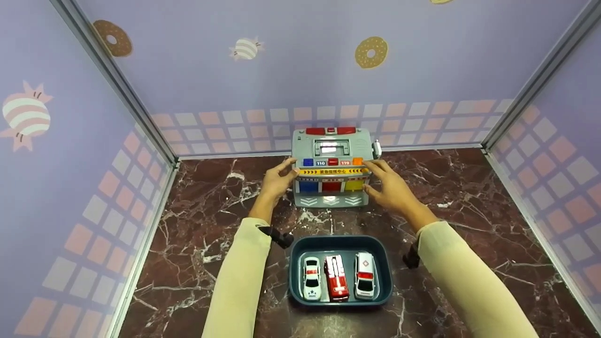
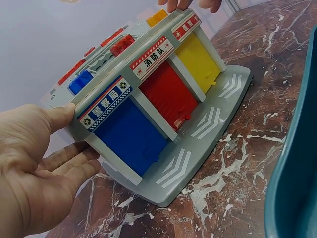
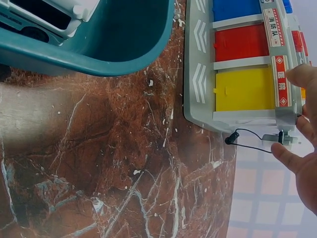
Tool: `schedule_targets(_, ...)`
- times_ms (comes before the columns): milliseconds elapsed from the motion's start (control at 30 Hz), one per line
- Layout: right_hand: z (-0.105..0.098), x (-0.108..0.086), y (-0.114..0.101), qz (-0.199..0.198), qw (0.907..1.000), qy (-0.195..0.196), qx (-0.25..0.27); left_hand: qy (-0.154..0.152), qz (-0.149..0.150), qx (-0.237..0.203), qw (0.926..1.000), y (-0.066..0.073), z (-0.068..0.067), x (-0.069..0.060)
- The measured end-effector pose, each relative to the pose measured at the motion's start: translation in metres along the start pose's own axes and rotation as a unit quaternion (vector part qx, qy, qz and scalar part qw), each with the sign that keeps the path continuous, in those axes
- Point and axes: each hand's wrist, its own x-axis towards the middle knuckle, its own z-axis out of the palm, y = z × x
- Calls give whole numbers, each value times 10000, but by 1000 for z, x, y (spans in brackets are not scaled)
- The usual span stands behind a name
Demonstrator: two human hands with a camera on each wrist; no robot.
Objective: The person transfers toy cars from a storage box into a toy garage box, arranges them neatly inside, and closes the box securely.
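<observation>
A grey toy garage (image 1: 331,148) with blue, red and yellow doors stands by the back wall, between both hands. My left hand (image 1: 277,180) is at its left side. In the left wrist view the left thumb (image 2: 62,116) touches the upper front corner, and the other fingers lie fairly straight beside the wall. On the right, my right hand (image 1: 389,188) reaches the upper edge near the orange light with spread fingers. In the right wrist view a fingertip (image 3: 297,74) touches by the red-and-white sign, and another is next to a small corded nozzle (image 3: 277,140).
A dark teal tray (image 1: 340,238) sits in front of the garage. It holds a toy police car (image 1: 312,279), a red fire truck (image 1: 336,277) and a toy ambulance (image 1: 365,274). Lilac panels enclose the marbled table (image 1: 211,225) at the back and sides.
</observation>
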Motion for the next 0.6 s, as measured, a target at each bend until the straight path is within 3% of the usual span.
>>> schedule_targets(433,-2,5,2,-89,9995,-41,-286,2,27,211,9998,-2,-1,0)
schedule_targets(600,-2,7,2,-142,9993,-11,-348,-52,79,540,9985,1,-2,-1)
